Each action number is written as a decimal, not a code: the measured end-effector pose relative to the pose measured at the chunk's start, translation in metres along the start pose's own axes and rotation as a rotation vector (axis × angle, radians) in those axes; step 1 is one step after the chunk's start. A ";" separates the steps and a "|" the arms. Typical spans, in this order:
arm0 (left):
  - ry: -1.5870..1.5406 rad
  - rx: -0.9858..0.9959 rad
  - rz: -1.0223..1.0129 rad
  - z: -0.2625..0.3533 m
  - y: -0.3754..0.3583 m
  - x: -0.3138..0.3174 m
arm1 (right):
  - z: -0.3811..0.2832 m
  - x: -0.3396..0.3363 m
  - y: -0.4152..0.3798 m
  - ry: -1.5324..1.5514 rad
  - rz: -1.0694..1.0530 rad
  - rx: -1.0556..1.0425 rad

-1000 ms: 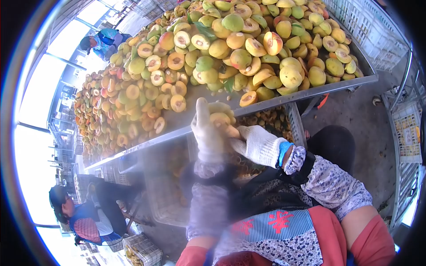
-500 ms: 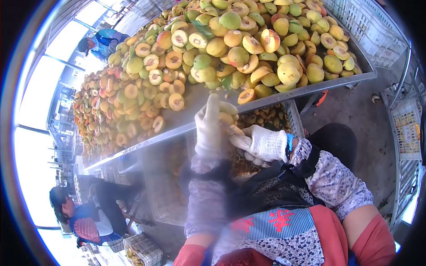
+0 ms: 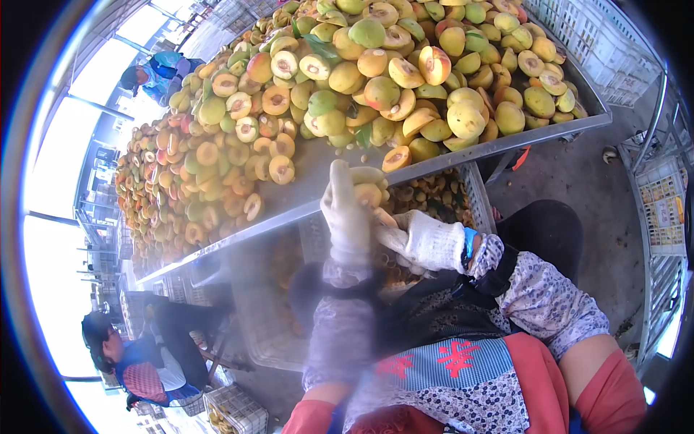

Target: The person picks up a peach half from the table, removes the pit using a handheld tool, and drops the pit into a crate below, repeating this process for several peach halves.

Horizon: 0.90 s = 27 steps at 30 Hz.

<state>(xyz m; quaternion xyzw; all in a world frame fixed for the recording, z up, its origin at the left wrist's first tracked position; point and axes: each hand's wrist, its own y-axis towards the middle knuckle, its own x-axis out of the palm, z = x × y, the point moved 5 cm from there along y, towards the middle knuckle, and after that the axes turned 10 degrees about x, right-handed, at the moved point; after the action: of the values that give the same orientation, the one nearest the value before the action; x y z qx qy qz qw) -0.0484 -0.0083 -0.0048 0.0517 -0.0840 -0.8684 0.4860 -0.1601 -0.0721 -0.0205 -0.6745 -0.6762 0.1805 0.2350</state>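
Note:
My left hand, in a whitish glove, is closed around a yellow peach just in front of the metal table edge. Close against it on the right, my right hand in a white knitted glove has its fingers closed. A small orange-brown piece shows at its fingertips, and I cannot make out whether it is fruit or a tool. Beyond my hands, halved peaches are heaped on the metal table, several with pits showing. Below my hands stands a crate containing peach pieces.
A person sits at the lower left beside a crate. Another person is beyond the heap. White crates are stacked at the upper right. A metal rack with crates stands at the right.
The view has shifted slightly. Both hands remain close together at the peach, with the right hand's fingers turned a little. The seated person's head has turned slightly.

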 end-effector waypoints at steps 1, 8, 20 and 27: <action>-0.025 0.099 -0.011 -0.004 0.002 -0.003 | 0.008 0.001 0.002 0.096 -0.068 0.092; 0.015 0.026 -0.238 0.001 0.002 -0.002 | 0.017 0.004 0.002 0.074 -0.126 0.165; -0.045 -0.057 -0.256 0.005 0.000 0.003 | 0.022 0.014 -0.012 0.358 -0.267 0.246; -0.786 -0.190 -0.028 0.002 -0.003 0.009 | 0.017 0.016 -0.010 0.222 -0.243 0.073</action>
<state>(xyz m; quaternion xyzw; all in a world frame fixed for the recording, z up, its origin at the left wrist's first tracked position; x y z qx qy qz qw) -0.0561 -0.0141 -0.0034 -0.3283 -0.1822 -0.8326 0.4073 -0.1770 -0.0550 -0.0276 -0.5947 -0.7156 0.0996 0.3527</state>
